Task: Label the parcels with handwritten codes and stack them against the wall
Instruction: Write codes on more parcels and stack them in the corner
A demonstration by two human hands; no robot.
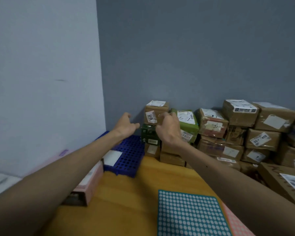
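A small brown parcel with white labels sits on top of a dark green box in the corner stack against the grey wall. My right hand is at this parcel's right edge, fingers curled over its corner and thumb at its front. My left hand hovers just left of the parcel with its fingers spread, touching nothing. A light green parcel leans right beside my right hand. Further brown parcels are stacked along the wall to the right.
A blue perforated crate with a white card lies left of the stack. A pink box lies under my left forearm. A teal dotted sticker sheet rests on the yellow table. A big cardboard box stands at the right.
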